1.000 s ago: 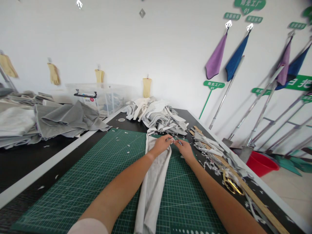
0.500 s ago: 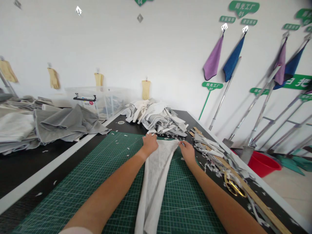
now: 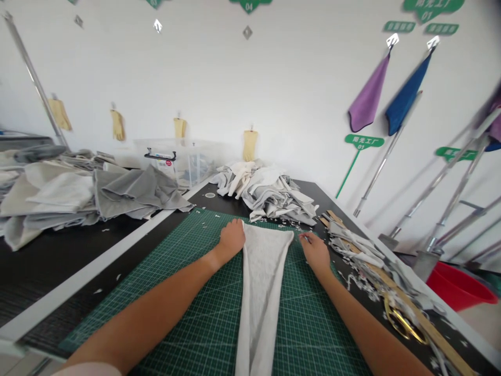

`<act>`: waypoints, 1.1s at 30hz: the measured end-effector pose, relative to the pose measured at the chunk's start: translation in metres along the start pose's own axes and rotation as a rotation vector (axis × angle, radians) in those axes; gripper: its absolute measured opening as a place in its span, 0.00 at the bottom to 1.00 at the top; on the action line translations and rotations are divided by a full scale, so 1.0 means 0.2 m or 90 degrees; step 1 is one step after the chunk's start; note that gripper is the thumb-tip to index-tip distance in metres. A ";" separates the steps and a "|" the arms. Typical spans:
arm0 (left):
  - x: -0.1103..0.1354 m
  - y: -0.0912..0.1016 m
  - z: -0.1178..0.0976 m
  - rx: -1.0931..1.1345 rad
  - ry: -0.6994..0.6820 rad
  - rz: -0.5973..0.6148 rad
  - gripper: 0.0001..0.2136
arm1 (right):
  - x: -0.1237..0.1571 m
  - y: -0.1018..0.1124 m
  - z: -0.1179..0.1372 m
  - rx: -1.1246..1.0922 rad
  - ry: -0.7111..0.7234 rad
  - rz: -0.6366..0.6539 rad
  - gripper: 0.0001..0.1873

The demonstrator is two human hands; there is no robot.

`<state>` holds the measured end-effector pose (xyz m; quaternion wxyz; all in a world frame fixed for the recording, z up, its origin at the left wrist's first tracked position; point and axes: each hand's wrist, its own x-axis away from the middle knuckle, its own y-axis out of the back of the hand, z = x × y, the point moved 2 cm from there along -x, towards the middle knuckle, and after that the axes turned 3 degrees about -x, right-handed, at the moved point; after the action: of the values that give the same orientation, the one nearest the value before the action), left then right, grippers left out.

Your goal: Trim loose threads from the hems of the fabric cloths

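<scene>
Green mat [image 3: 188, 292], cloth [image 3: 264, 271] wider now; left hand [image 3: 231, 239] grip on corner, right hand [image 3: 316, 253] unclear.

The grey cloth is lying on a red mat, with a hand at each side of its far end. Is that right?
Almost. The mat is green, not red. The head view shows the grey cloth lying on it, with the left hand and the right hand at either side of its far end.
</scene>
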<state>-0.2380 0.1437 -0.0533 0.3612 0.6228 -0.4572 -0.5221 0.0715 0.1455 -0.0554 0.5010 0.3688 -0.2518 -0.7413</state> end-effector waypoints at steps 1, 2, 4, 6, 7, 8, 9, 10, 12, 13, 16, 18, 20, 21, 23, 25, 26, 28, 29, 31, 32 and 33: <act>0.00 0.00 0.01 0.007 -0.005 -0.011 0.10 | 0.00 0.00 0.00 0.004 0.001 0.001 0.21; 0.01 0.00 0.02 0.015 -0.005 -0.023 0.09 | 0.01 0.00 0.00 0.007 0.002 0.000 0.20; 0.01 -0.01 0.03 0.039 0.007 -0.044 0.08 | 0.01 0.00 0.01 0.015 0.004 -0.004 0.20; 0.01 -0.02 0.05 0.088 0.031 -0.051 0.08 | 0.01 0.00 0.01 0.022 0.006 -0.004 0.19; 0.00 -0.03 0.05 0.125 0.044 -0.050 0.08 | 0.01 0.00 0.01 0.025 0.008 0.000 0.19; -0.01 -0.04 0.06 0.170 0.053 -0.047 0.08 | 0.01 -0.01 0.01 0.026 0.013 0.003 0.19; -0.02 -0.05 0.07 0.220 0.059 -0.044 0.07 | 0.01 -0.01 0.01 0.028 0.021 0.006 0.19; -0.03 -0.06 0.07 0.271 0.060 -0.044 0.07 | 0.01 -0.01 0.01 0.029 0.029 0.006 0.19; -0.06 -0.09 0.08 0.362 0.052 -0.048 0.08 | 0.01 -0.02 0.02 0.035 0.044 0.003 0.20; -0.08 -0.10 0.09 0.400 0.049 -0.050 0.08 | 0.01 -0.01 0.02 0.039 0.048 0.000 0.20; -0.11 -0.14 0.09 0.488 0.053 -0.046 0.08 | 0.02 -0.01 0.02 0.050 0.046 -0.002 0.20; -0.12 -0.14 0.09 0.526 0.056 -0.049 0.09 | 0.03 0.00 0.03 0.055 0.047 -0.006 0.20; -0.11 -0.13 0.09 0.542 0.042 -0.065 0.11 | 0.04 0.00 0.04 0.055 0.054 -0.011 0.20; -0.11 -0.12 0.09 0.543 0.028 -0.074 0.12 | 0.04 0.00 0.04 0.052 0.058 -0.012 0.20; -0.10 -0.11 0.09 0.541 -0.002 -0.091 0.15 | 0.05 0.01 0.04 0.046 0.062 -0.011 0.19; -0.09 -0.10 0.08 0.546 -0.018 -0.104 0.19 | 0.05 0.01 0.04 0.043 0.064 -0.009 0.19; -0.09 -0.09 0.08 0.552 -0.021 -0.108 0.21 | 0.05 0.01 0.04 0.042 0.064 -0.009 0.19; -0.09 -0.10 0.07 0.562 -0.024 -0.103 0.23 | 0.05 0.01 0.04 0.035 0.065 -0.010 0.19; -0.09 -0.10 0.07 0.561 -0.030 -0.095 0.24 | 0.05 0.01 0.04 0.026 0.070 -0.010 0.19; -0.09 -0.10 0.05 0.550 -0.057 -0.071 0.23 | 0.05 0.02 0.06 -0.007 0.088 -0.008 0.18; -0.09 -0.10 0.05 0.548 -0.075 -0.063 0.22 | 0.05 0.02 0.08 -0.031 0.102 -0.005 0.18; -0.08 -0.10 0.04 0.553 -0.092 -0.059 0.20 | 0.05 0.02 0.10 -0.061 0.117 0.002 0.19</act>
<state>-0.2422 0.1661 -0.0679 0.0096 0.6986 -0.6298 -0.3395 0.0554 0.1352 -0.0433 0.5400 0.4104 -0.1700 -0.7149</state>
